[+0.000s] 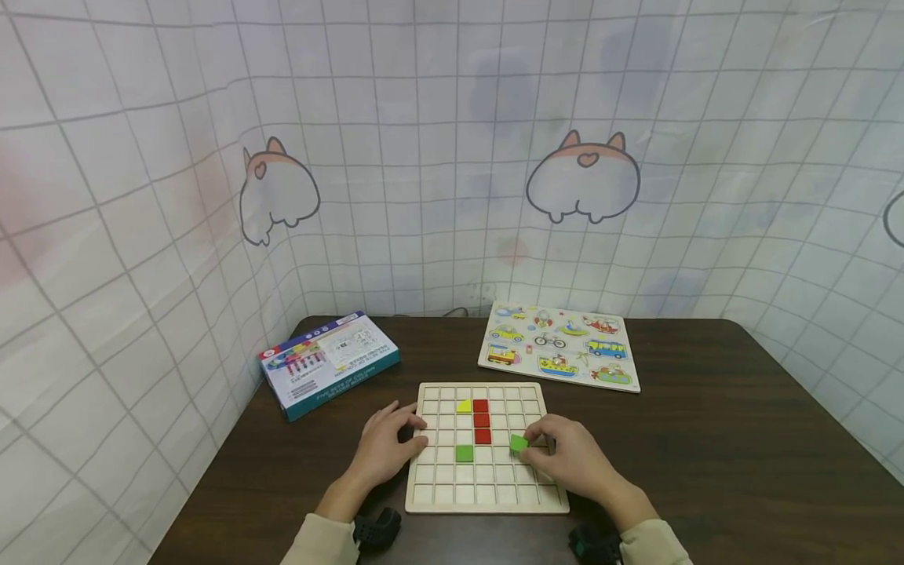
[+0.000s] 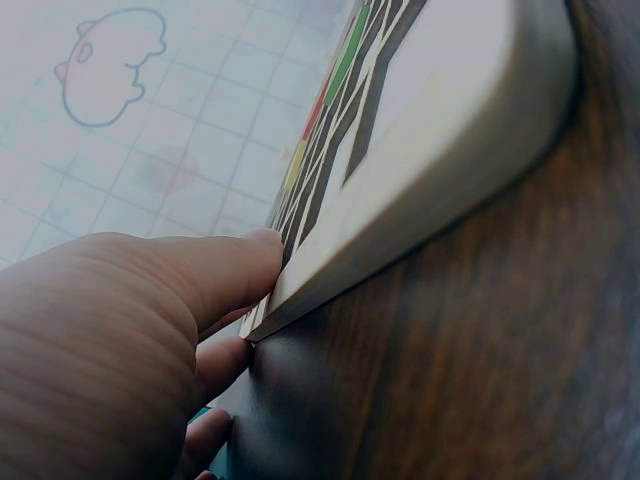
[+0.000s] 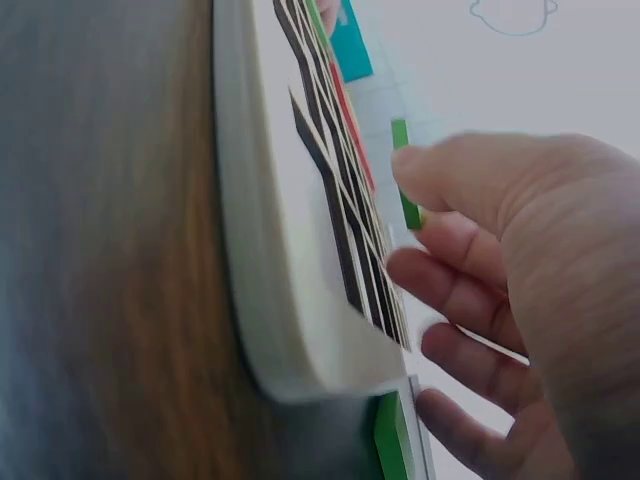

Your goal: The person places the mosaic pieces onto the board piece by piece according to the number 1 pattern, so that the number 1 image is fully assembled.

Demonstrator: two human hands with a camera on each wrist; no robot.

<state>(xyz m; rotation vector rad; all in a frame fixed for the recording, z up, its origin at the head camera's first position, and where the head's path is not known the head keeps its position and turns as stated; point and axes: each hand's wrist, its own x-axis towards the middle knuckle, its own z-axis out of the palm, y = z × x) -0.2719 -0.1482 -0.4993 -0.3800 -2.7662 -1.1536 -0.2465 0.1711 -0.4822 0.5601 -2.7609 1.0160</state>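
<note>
A pale wooden grid board (image 1: 438,494) lies on the table in front of me. My left hand (image 1: 384,446) holds its left edge, the thumb resting on the rim and the fingertips against the side in the left wrist view. Between thumb and forefinger, my right hand (image 1: 575,459) pinches a green square tile (image 1: 519,443). In the right wrist view this green tile (image 3: 406,175) stands tilted above the board's surface. On the grid sit a yellow piece (image 1: 464,406) with a slanted side, a column of red square tiles (image 1: 482,420) and another green tile (image 1: 464,453).
A flat teal and white box (image 1: 339,362) lies at the back left of the dark wooden table (image 1: 706,439). Behind the grid board, to the right, is a puzzle board (image 1: 558,345) with vehicle pictures. A white checked curtain (image 1: 424,157) hangs around the table.
</note>
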